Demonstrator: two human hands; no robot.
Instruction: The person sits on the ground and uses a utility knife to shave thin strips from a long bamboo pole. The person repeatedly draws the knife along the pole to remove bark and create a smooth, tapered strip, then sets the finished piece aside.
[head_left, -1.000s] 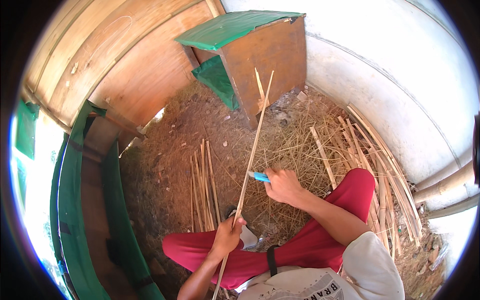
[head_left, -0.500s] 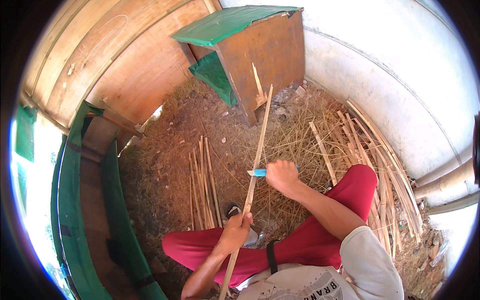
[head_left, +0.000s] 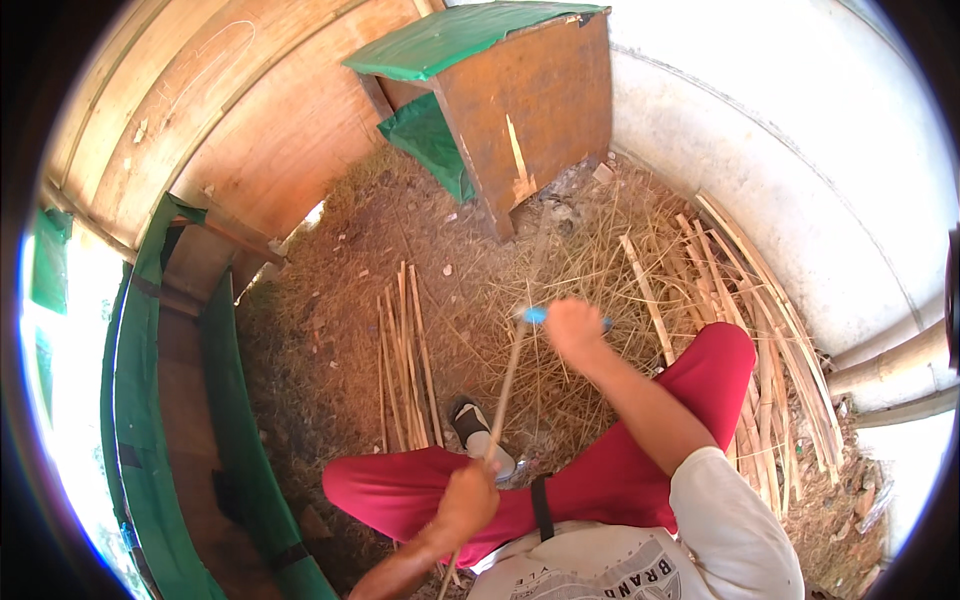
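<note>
My left hand grips the near end of a long thin bamboo strip that runs up and away from my lap, blurred with motion. My right hand is closed on a blue-handled knife set against the strip about halfway along it. I sit on the ground in red trousers, one knee up to the right. A neat bundle of split strips lies on the ground to the left of my foot.
A brown wooden box with a green cover stands ahead. Long bamboo slats lie along the white wall at right. Shavings and straw cover the dirt floor. A green-edged wooden structure runs down the left.
My right hand with the knife has moved away from me along the strip. The strip's far end has swung and is now blurred. My left hand has shifted right.
</note>
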